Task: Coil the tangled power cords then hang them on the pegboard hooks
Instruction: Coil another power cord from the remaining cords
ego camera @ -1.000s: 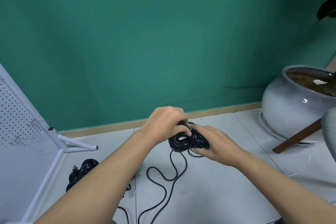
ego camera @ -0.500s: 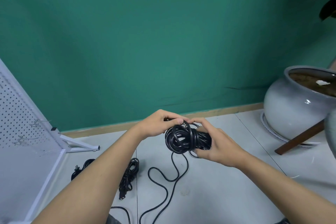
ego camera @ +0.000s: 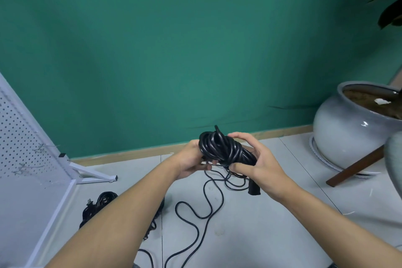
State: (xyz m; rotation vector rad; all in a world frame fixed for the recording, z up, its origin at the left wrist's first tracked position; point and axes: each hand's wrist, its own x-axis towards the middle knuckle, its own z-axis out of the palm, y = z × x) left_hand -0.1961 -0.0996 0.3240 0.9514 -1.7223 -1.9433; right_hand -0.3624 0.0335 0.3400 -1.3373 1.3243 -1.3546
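Both hands hold a bundled black power cord (ego camera: 221, 148) in the air above the pale tiled floor (ego camera: 272, 235), in the middle of the view. The left hand (ego camera: 190, 160) cups the left end of the coil, fingers curled beneath it. The right hand (ego camera: 261, 164) wraps the right end, fingers curved over the far side and thumb pressed along the near side. The cord's black connector (ego camera: 254, 189) dangles just under the right hand, and its loose tail (ego camera: 205, 204) snakes down over the floor toward the near edge. Another black cord bundle (ego camera: 97, 203) lies on the floor at the near left, beside the white pegboard (ego camera: 19, 132), which carries two wire hooks (ego camera: 46, 147). At the far right a round grey ceramic planter (ego camera: 343, 132) stands on a white saucer (ego camera: 315, 148); it holds brown soil (ego camera: 367, 103) with a small white scrap (ego camera: 381, 100) lying on top.
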